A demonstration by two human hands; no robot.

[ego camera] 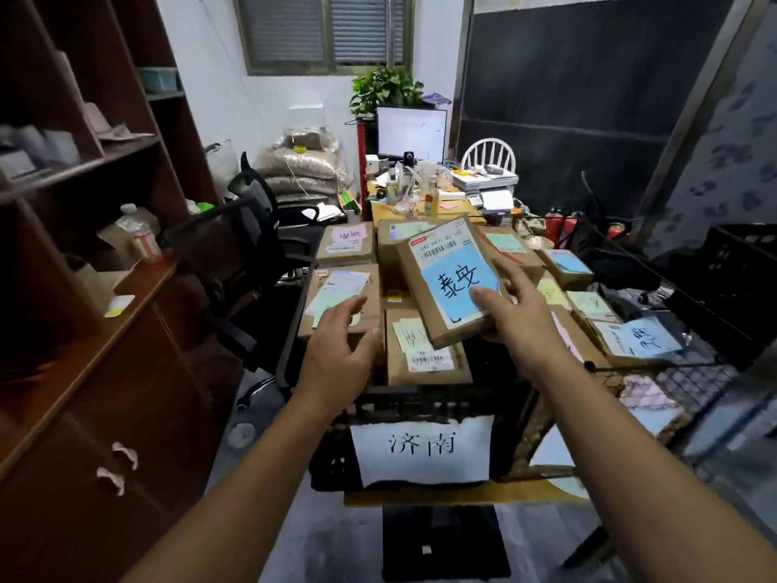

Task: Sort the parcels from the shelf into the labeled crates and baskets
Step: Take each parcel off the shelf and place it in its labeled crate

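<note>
My right hand (pixel 517 313) grips a flat cardboard parcel with a blue handwritten label (pixel 445 279), thumb on the label, tilted above the other parcels. My left hand (pixel 340 342) hovers with relaxed fingers over the near corner of a cardboard parcel with a pale label (pixel 336 296), holding nothing. Both parcels are above a black crate (pixel 336 460) with a white paper label (pixel 422 450) on its front, packed with several cardboard parcels. A wire basket (pixel 693 376) to the right holds more labelled parcels (pixel 635 338).
A brown shelf unit (pixel 84 204) with bottles and small items stands at the left. A black office chair (pixel 248 237) is behind the crate. A cluttered desk with a monitor (pixel 412 134) and a printer is at the back. Another black crate (pixel 740 263) is at the far right.
</note>
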